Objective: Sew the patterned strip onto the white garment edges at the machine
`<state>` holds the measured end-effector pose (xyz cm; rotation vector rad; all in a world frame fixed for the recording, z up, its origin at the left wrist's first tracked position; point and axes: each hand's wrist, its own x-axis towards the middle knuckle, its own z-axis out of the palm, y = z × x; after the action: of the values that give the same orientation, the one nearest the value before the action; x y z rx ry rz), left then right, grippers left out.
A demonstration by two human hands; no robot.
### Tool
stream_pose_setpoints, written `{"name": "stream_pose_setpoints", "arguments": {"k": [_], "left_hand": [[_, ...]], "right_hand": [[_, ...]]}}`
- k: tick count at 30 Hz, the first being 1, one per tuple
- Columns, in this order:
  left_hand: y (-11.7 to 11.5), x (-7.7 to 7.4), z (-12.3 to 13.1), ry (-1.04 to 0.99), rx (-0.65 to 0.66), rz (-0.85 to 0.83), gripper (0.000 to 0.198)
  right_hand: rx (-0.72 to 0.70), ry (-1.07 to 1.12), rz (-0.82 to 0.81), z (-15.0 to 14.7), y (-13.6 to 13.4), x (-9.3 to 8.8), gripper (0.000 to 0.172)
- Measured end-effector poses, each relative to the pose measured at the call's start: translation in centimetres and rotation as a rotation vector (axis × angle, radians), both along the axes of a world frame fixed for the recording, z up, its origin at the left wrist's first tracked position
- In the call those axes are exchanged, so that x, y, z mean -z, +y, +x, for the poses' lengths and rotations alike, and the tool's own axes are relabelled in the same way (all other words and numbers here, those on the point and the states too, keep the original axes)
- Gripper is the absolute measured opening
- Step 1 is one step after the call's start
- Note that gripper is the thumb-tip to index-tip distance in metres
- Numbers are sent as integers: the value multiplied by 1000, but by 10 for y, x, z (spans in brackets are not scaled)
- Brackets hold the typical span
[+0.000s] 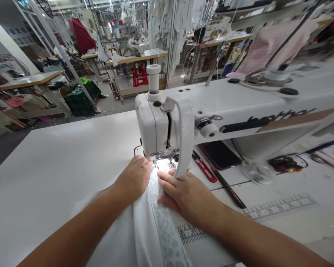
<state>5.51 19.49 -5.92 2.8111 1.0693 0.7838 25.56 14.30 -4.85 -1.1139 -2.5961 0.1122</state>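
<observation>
My left hand (133,180) rests on a white fabric (136,230) just before the presser foot (161,157) of a white industrial sewing machine (228,107). My right hand (183,194) presses on the same cloth beside it, fingertips near the needle area. A speckled grey-and-white band (167,237) runs along the fabric between my hands, and a strip of it (187,137) rises in front of the machine head. The needle is hidden by the machine parts and my fingers.
Red-handled thread snips (204,169), a dark phone (219,155), a black rod (228,188) and a clear plastic bobbin holder (258,172) lie right of the needle. A printed ruler (278,209) marks the white sewing table (58,155). Other sewing stations stand behind.
</observation>
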Motion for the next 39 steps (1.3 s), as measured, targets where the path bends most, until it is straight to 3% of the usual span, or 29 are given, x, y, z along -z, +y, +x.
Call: {"name": "stream_pose_setpoints", "arguments": {"k": [5,9,16,19,23,28,31,35,39], "left_hand": [[7,-10,3,9,-139,-254,22],[27,-22,10,17,-233,-355,10],[49,-33,8,51,-193,-569,7],[49,-29,0,47,-137,-522,5],[47,-19,-14,88,17,-414,21],[39,-13,-23,292,199,-45,28],[33,-12,-25,311,204,66,29],[35,-8,-26,294,190,62,27],[46,-7,-31,255,50,-16,23]], "right_hand": [[-45,34,56,1,-2,5,15],[-46,68,72,0,-2,7,13],[-74,40,118,-1,0,7,20],[-70,38,117,0,1,8,22],[-72,52,120,1,2,11,23],[-68,7,121,4,3,13,24],[-73,9,123,6,2,14,25],[-78,24,121,5,3,15,22],[-72,43,83,1,7,10,20]]}}
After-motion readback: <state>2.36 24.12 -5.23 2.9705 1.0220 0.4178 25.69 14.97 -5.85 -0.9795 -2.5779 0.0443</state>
